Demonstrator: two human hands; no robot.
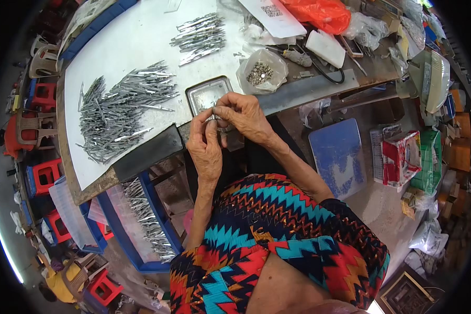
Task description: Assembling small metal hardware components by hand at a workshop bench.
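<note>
My left hand and my right hand meet at the front edge of the worktable, fingertips pinched together. Between them is a small silvery metal piece, mostly covered by the fingers, so its exact shape does not show. Just beyond the fingertips lies a shallow square metal tray with some tiny bits in it. To its right, a clear plastic bag stands open, holding many small round metal parts. A big heap of slim metal pieces covers the table's left side, and a smaller, neater pile lies farther back.
Below the table on the left, a blue crate holds more slim metal pieces. A blue stool top is at my right. Red plastic, a white block and a black cable crowd the table's back right. Red stools stand far left.
</note>
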